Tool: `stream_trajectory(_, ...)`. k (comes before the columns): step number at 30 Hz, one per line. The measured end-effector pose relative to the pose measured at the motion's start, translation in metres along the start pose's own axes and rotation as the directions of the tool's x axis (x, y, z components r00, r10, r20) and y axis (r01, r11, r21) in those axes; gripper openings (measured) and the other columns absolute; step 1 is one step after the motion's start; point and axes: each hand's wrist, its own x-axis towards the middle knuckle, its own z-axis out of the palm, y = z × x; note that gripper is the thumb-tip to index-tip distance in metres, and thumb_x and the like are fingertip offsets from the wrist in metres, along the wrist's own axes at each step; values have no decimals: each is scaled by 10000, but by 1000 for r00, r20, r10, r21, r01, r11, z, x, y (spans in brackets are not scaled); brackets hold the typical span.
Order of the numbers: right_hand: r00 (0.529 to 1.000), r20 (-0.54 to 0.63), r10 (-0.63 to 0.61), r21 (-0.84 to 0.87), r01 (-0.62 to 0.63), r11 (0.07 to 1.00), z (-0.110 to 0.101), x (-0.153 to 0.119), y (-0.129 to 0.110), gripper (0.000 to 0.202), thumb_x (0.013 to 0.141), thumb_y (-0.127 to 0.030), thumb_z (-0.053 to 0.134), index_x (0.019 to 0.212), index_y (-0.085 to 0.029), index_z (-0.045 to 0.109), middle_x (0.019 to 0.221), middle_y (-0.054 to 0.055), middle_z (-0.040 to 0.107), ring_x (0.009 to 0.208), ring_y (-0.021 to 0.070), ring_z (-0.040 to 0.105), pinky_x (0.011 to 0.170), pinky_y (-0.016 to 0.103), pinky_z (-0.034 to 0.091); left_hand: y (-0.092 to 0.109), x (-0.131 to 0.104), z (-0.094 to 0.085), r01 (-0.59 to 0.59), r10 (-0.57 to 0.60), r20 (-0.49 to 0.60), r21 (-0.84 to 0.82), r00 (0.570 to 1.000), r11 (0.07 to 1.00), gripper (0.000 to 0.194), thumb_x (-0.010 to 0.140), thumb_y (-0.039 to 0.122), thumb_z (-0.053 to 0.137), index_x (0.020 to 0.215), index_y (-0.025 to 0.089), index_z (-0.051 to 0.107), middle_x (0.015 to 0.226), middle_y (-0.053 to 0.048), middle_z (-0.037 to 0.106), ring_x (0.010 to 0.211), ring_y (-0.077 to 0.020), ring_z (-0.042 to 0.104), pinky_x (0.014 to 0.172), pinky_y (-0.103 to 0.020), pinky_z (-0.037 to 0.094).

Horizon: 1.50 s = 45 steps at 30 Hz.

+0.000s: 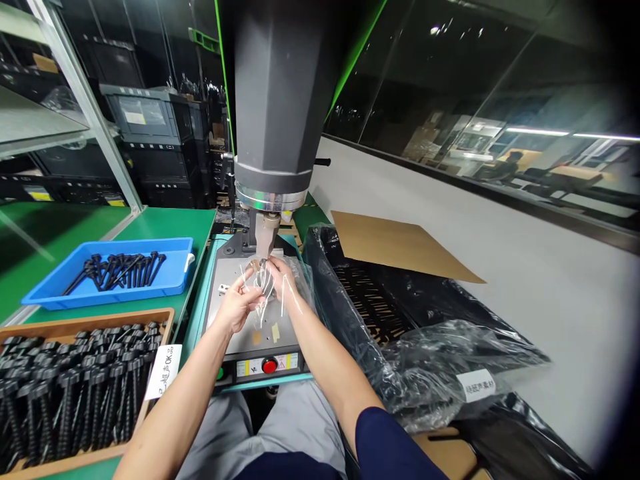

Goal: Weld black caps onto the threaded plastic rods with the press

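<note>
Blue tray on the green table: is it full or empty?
Neither, only partly filled: black parts lie in the blue tray, with bare blue showing around them.

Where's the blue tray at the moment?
The blue tray is on the head view's left, on the green table, just beyond the brown box of black parts.

Machine (pixel 273 100): smooth matt grey housing, shiny metal collar (pixel 273 199). Horn (pixel 265 235) – dull bare metal by the look. Plate (pixel 240 340): smooth grey metal, low sheen. Button (pixel 269 365): glossy red plastic. Tray (pixel 150 295): smooth blue plastic, slight gloss. Rods (pixel 90 393): black, look plastic, ribbed shanks. Label (pixel 164 372): white paper. Board (pixel 400 247): matt brown cardboard. Bag (pixel 445 343) – clear plastic film, crinkled, very glossy. Trousers (pixel 300 413), sleeve (pixel 385 440): matt cloth.
</note>
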Motion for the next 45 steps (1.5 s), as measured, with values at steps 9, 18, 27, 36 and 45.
stream_trajectory(9,1000,19,-10,35,10,999,-1,-2,9,465,771,-493,685,1141,-210,699,1224,77,681,1192,251,588,1033,403,453,-1,-2,5,22,-22,-12,40,1000,999,925,571,260,892,1381,164,456,702,12,679,581,-135,669,550,-229,532)
stream_trajectory(18,986,52,159,248,-167,954,-15,-3,15,509,827,-540,634,1239,-240,628,1349,80,607,1215,229,580,907,348,524,-10,1,9,-17,22,-52,111,998,994,893,551,318,893,1309,164,446,693,27,665,576,-151,662,639,-308,554)
stream_trajectory(27,963,-8,269,1,-269,963,-27,20,27,472,912,-446,490,1365,-322,524,1470,10,491,1318,214,485,989,391,492,-12,1,15,9,3,-62,191,998,981,999,571,279,880,1410,146,355,645,43,644,574,-142,652,603,-271,539)
stream_trajectory(36,988,0,157,-415,-143,899,-39,42,40,494,987,-378,344,1467,-277,401,1491,62,467,1275,219,545,941,407,535,-18,11,25,-41,55,-60,219,997,975,1122,592,245,862,1503,101,224,562,43,618,543,-165,637,553,-278,533)
stream_trajectory(45,977,209,44,-817,150,556,-55,-5,52,408,908,-205,523,1294,-103,608,1499,178,427,1449,319,289,1195,477,216,-19,11,27,-50,70,-84,211,994,976,1145,581,253,872,1511,108,220,584,49,619,532,-140,609,564,-282,531)
